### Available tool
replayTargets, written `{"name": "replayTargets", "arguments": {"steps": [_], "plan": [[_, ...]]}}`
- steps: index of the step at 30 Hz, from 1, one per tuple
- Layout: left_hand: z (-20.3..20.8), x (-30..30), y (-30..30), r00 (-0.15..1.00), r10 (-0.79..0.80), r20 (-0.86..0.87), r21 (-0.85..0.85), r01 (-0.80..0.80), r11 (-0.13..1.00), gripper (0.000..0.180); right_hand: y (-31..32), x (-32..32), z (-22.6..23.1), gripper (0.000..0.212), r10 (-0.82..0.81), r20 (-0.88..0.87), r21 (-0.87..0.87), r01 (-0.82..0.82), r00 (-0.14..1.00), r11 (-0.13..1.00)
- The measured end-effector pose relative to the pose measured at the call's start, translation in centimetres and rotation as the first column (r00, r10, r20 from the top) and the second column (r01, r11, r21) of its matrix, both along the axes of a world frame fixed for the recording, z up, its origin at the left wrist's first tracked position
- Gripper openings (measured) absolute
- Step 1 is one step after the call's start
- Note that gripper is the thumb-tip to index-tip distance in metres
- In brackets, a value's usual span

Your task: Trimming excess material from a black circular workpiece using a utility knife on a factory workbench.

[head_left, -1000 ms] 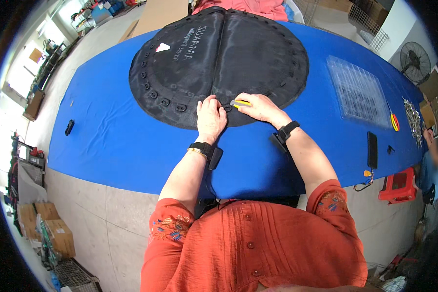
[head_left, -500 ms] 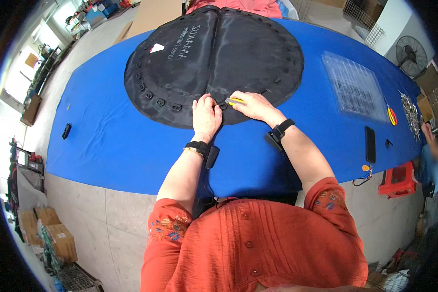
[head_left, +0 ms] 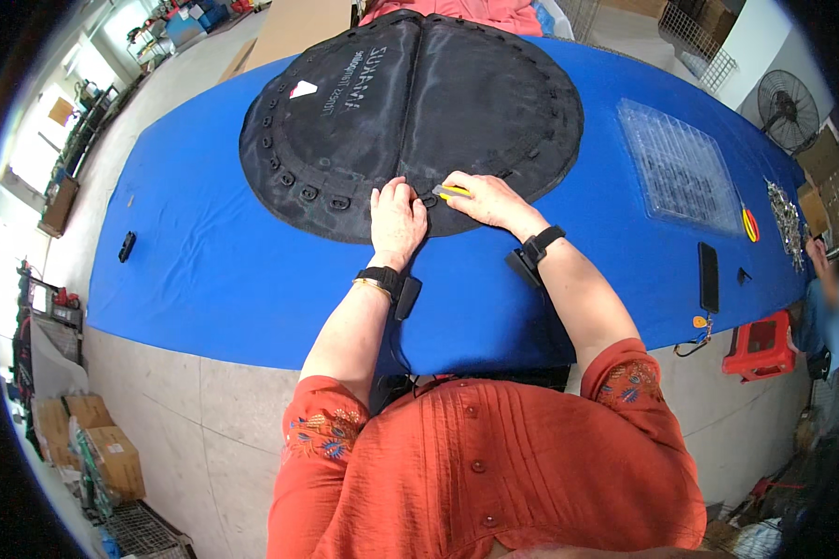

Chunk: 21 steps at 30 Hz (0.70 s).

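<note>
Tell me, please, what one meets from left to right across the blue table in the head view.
Black object, left hand, right hand holding a yellow cutter, clear tray, metal pieces.

Bright windows (head_left: 42, 140) at left; grey floor (head_left: 214, 419) below; red stool (head_left: 753, 361) and pale wall (head_left: 758, 54) at right.

Workshop Marked by Its Tools and Stock

The place looks like a workshop or small factory room. A broad surface covered in blue cloth (head_left: 205, 298) carries a large black fabric disc (head_left: 494, 102), a clear plastic compartment case (head_left: 680, 168) and a pile of small silvery pieces (head_left: 785, 219). A yellow-and-grey handheld cutter (head_left: 454, 192) is held at the disc's near edge. Brown cardboard boxes (head_left: 114, 461) and a grey wire-mesh crate (head_left: 142, 531) line the hard grey floor (head_left: 177, 401). A round, black caged fan (head_left: 788, 110) is at the right.
</note>
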<state>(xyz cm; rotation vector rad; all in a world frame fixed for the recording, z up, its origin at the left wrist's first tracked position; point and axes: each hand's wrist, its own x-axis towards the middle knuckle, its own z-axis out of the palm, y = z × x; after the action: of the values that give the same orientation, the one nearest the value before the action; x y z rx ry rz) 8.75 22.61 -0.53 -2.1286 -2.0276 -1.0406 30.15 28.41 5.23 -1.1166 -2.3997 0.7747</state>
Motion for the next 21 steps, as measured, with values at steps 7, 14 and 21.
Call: {"name": "replayTargets", "arguments": {"steps": [7,14,21], "plan": [[-0.06,0.01,0.16,1.0,0.005,-0.005,0.003,-0.005,1.0,0.021,-0.14,-0.08,-0.01,0.032,-0.012,0.002,0.004,0.012,1.0,1.0],[-0.02,0.12,0.09,1.0,0.005,-0.003,0.019,-0.005,1.0,0.02,-0.32,-0.09,-0.31,0.033,-0.029,-0.015,0.013,0.029,0.999,0.999],[0.13,0.15,0.24,1.0,-0.003,-0.003,0.029,0.004,1.0,0.019,0.06,-0.19,-0.88,0.031,-0.099,-0.083,0.016,0.1,0.992,0.995]]}}
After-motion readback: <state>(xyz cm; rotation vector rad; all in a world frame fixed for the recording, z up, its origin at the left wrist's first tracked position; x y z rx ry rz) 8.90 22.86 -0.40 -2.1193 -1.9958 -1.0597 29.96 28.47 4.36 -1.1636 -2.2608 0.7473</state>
